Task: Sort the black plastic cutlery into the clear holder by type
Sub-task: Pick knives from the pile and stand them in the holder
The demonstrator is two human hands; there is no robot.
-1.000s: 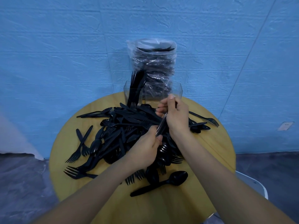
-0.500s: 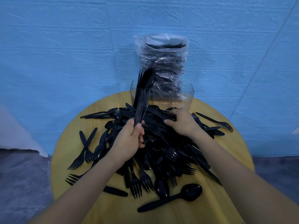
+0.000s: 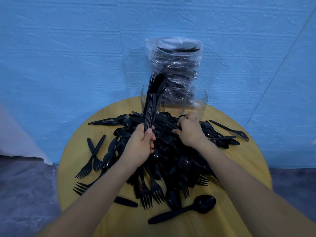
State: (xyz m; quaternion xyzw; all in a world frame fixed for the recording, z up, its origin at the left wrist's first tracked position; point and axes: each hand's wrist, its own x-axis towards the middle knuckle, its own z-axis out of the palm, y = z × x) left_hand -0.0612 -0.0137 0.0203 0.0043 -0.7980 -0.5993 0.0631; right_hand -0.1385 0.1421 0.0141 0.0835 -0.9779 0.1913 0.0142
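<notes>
The left grip (image 3: 142, 147) is clutching a bundle of knives (image 3: 150, 113) upright, while beside it the right grip (image 3: 189, 130) is pinching cutlery in the pile (image 3: 171, 161) just before the clear holder (image 3: 201, 103).

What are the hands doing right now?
Left hand: closed, gripping a bunch of knives.
Right hand: fingers curled into the cutlery pile; grip unclear.

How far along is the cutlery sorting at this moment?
Early. Done: the left compartment of the clear holder has upright pieces; the others look empty. In hand: the left hand grips a small bundle; the right hand reaches into the pile. Left: most of the pile.
</notes>
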